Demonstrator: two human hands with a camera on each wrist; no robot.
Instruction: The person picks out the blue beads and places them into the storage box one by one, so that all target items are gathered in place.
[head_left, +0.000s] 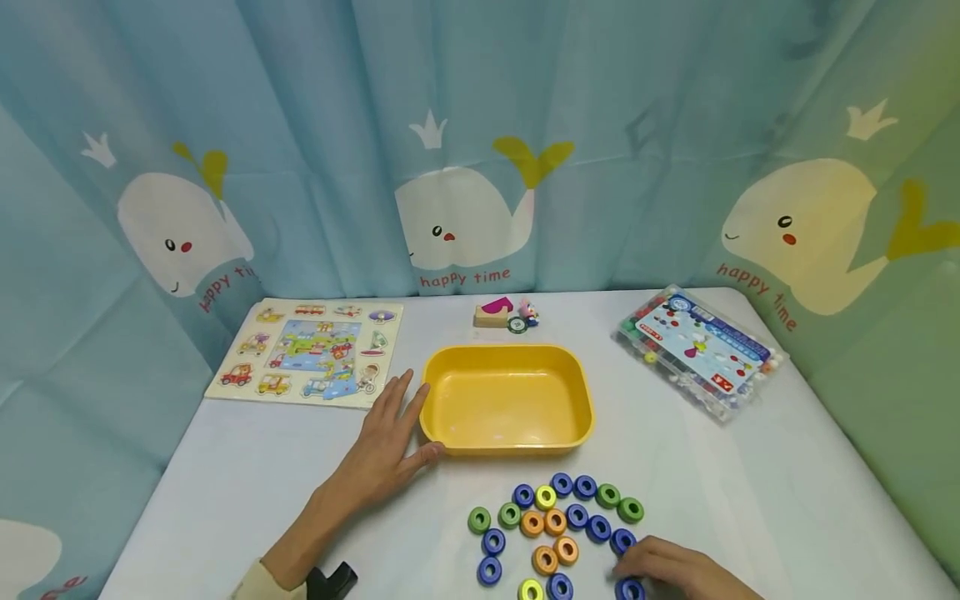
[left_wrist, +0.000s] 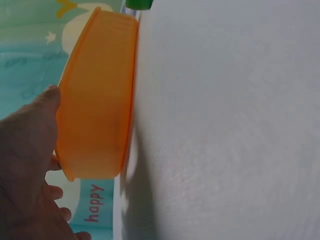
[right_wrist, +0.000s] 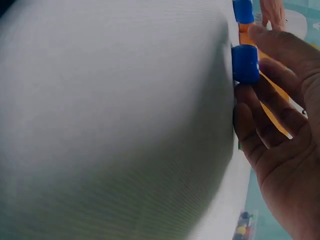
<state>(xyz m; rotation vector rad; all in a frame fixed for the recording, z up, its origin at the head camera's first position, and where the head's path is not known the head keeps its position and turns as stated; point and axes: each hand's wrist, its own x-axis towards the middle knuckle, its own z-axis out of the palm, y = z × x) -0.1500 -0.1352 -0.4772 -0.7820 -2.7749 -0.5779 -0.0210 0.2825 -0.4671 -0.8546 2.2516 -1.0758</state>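
Blue ring (right_wrist: 245, 64) in curled right grip (head_left: 675, 568), left grip (head_left: 385, 446) splayed, white table (head_left: 757, 500), whale curtain (head_left: 322, 125).

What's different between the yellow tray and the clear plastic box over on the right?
The yellow tray is one solid color, while the clear plastic box is see-through with a printed label. The tray is open on top; the box looks covered and holds small colored pieces. The left hand touches the tray, but neither hand touches the box. Both rest on the white table.
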